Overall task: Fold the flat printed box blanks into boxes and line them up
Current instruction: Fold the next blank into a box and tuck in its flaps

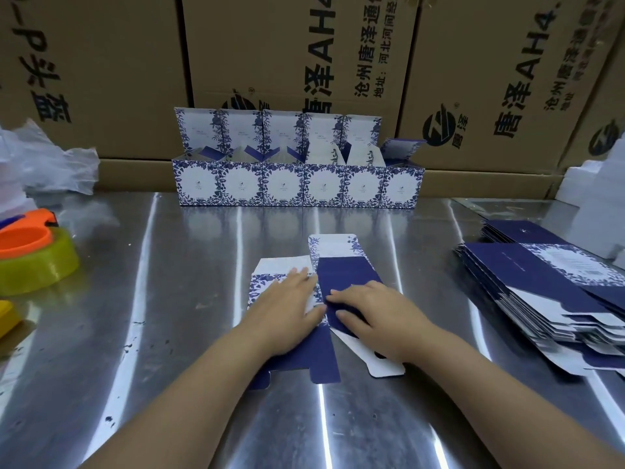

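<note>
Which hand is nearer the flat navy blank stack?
Right. The right hand sits left of the stack of flat navy box blanks; the left hand sits farther left.

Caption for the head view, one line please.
Left hand and right hand press a box blank flat on the steel table; six folded boxes behind.

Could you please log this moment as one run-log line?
left hand: presses box blank flat | right hand: presses same blank | folded boxes: six in back row | blank stack: at right
</note>
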